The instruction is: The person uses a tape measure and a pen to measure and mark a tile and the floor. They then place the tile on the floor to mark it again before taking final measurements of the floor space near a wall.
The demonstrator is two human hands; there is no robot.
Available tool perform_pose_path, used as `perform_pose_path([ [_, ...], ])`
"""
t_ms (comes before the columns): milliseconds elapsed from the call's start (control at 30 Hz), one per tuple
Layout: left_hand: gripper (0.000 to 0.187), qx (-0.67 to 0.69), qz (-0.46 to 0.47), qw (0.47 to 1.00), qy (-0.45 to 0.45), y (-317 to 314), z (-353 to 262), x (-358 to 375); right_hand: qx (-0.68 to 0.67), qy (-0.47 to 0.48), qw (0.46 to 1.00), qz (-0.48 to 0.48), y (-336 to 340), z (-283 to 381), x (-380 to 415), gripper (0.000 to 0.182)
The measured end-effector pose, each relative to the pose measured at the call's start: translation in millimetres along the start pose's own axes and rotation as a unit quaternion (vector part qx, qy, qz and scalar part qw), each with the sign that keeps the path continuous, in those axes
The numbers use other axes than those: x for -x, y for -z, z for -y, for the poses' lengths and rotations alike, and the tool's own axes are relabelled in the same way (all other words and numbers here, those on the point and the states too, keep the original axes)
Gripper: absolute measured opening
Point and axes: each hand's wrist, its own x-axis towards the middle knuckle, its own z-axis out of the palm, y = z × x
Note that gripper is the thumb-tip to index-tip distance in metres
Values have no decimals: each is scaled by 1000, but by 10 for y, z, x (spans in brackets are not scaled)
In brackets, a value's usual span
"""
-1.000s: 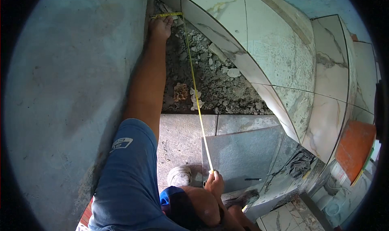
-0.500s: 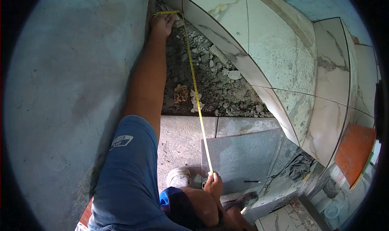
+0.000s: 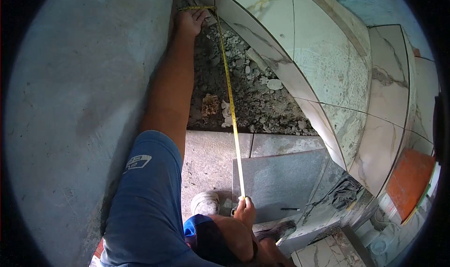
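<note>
A yellow tape measure (image 3: 230,98) is stretched across a rubble-filled floor strip (image 3: 243,89). My left hand (image 3: 190,21) reaches far forward and pins the tape's end in the corner where the grey wall meets the marble wall tiles. My right hand (image 3: 245,211) sits close to my body and holds the tape's near end over a loose grey tile (image 3: 279,182). A black pencil (image 3: 289,209) lies on that tile, right of my right hand.
Grey floor tiles (image 3: 208,157) are laid before the rubble. My shoes (image 3: 206,203) stand on them. Marble wall tiles (image 3: 328,65) run along the right. A dark rag (image 3: 344,192), an orange board (image 3: 407,179) and a white bucket (image 3: 375,241) sit at the lower right.
The view has tilted a little, so my left hand and the tape's far end sit higher in the frame. Both hands keep the same hold on the tape.
</note>
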Motion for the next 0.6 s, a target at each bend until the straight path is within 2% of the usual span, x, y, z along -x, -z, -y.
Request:
perform_pose_path([
  [33,38,0,0,1000,0,18,-15,-16,-12,-6,1000,4,27,48,-2,27],
  [100,55,27,21,999,19,31,-51,-14,-23,-11,1000,8,42,67,-10,26],
  [133,55,27,21,999,19,23,-48,12,-22,-11,1000,13,41,54,-11,27],
  [200,57,-60,38,997,-24,-4,-17,59,-21,-10,1000,18,33,39,-9,27],
  [367,52,-67,35,997,-22,73,33,-81,16,10,1000,-4,-23,9,35,26],
  [500,52,-63,25,997,-24,27,26,-29,35,28,999,15,-79,-37,69,25],
  [600,51,-77,50,995,-47,124,92,-167,40,78,996,8,-186,-117,116,24],
])
